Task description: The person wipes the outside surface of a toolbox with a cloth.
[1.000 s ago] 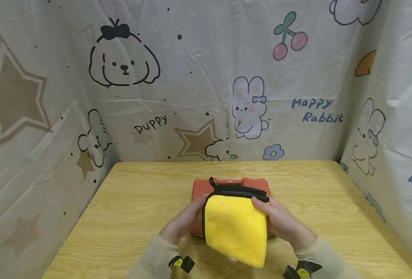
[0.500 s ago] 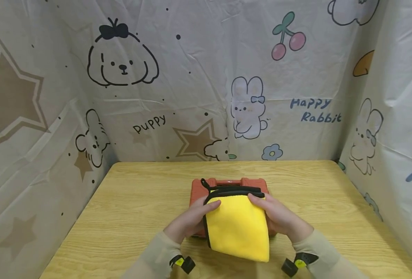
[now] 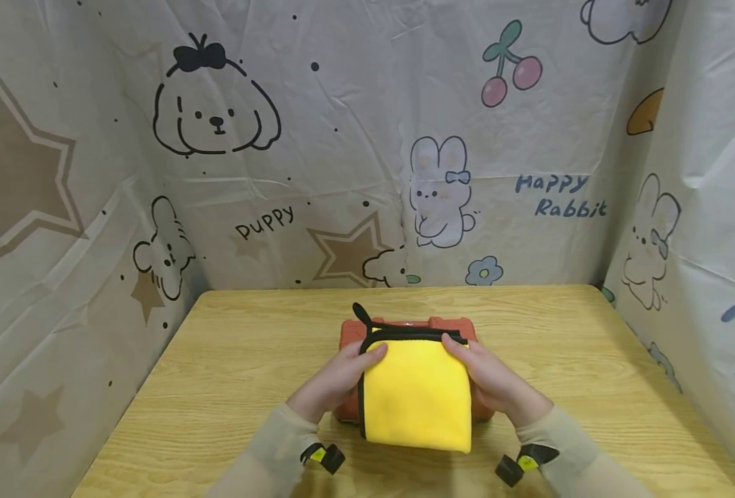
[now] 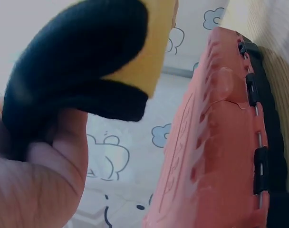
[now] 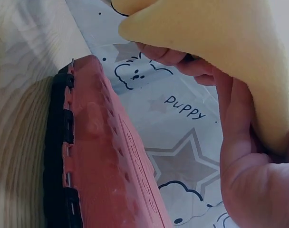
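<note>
A folded yellow towel (image 3: 416, 398) with black edging hangs in front of me in the head view, a small black loop at its upper left corner. My left hand (image 3: 336, 379) grips its left side, thumb on the front face and fingers behind. On the other side my right hand (image 3: 501, 380) pinches the upper right edge the same way. Behind and below the towel lies a red case (image 3: 351, 335), mostly covered by it. Both wrist views show the towel held apart from the case; its black lower part and latches (image 4: 261, 166) face the left wrist camera.
The case rests on a light wood table (image 3: 255, 346), its handle side towards the back. A white cloth (image 3: 342, 159) printed with cartoon animals and stars hangs behind the table and along both sides. Each wrist wears a black strap (image 3: 536, 455) with a small block.
My left thumb has come round onto the towel's front. The towel's slanted lower edge has turned nearly level and risen. Its loop has shifted left and up. The case stays in place.
</note>
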Demonstrator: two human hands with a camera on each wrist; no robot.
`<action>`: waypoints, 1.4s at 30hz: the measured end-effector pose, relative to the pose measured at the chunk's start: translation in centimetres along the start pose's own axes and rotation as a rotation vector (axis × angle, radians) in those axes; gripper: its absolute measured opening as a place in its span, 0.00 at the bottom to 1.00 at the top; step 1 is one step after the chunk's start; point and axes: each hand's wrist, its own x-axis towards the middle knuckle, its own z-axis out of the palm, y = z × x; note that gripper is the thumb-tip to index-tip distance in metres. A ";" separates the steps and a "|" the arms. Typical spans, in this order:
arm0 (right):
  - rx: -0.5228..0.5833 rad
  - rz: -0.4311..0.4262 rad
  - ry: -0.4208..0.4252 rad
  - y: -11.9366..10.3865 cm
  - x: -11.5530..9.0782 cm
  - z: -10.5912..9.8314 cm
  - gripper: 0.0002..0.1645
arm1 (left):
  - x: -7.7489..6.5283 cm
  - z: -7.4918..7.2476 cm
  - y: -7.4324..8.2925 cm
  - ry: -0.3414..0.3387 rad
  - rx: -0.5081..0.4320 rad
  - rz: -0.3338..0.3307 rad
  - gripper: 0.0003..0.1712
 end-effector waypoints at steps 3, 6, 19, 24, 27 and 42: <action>-0.012 0.004 0.014 0.1 0.3 -0.1 0.39 | 0.3 -0.1 -0.4 0.022 -0.016 -0.005 0.28; -0.032 0.005 0.018 0.2 0.6 -0.2 0.39 | 0.6 -0.2 -1.0 0.027 -0.049 0.003 0.26; -0.006 -0.061 0.101 0.7 0.9 -1.5 0.35 | -0.3 -1.2 -0.7 0.147 -0.159 0.008 0.22; -0.044 -0.134 0.432 1.4 0.8 -2.9 0.26 | -1.8 -3.3 0.5 0.302 -0.187 0.069 0.17; -0.116 -0.160 0.596 2.0 0.8 -3.7 0.25 | -2.6 -4.6 1.1 0.414 -0.146 0.081 0.17; -0.340 -0.017 0.526 4.7 1.9 -5.6 0.43 | -5.8 -9.1 3.4 0.752 0.488 -0.042 0.30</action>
